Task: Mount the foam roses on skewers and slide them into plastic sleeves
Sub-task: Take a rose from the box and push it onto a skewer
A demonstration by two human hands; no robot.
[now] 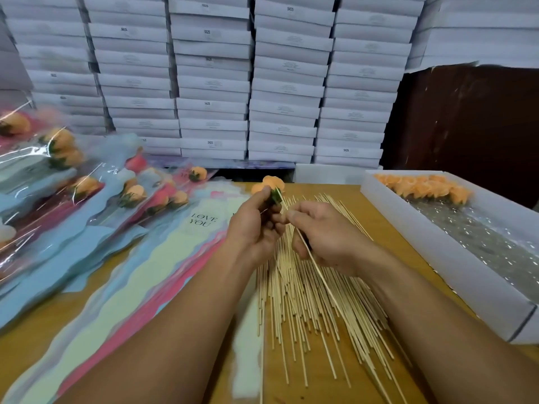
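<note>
While gripping an orange foam rose [269, 183] by its green base, left hand [253, 225] with fingers curled round it, above the far end of the skewer pile [309, 290]. Right hand [323, 234] pinched on a single bamboo skewer [313, 259], tip meeting the rose's green base, shaft running back toward the body over the pile. Loose skewers fanned across the wooden desk [388, 223]. Left of them, empty plastic sleeves [175, 252] lying flat, one printed "LOVE YOU". Farther left, finished sleeved roses [84, 188] heaped together. On the right, a white tray [455, 258] with more orange rose heads [423, 185] at its far end. Behind, stacked white boxes [213, 83] against the wall.
</note>
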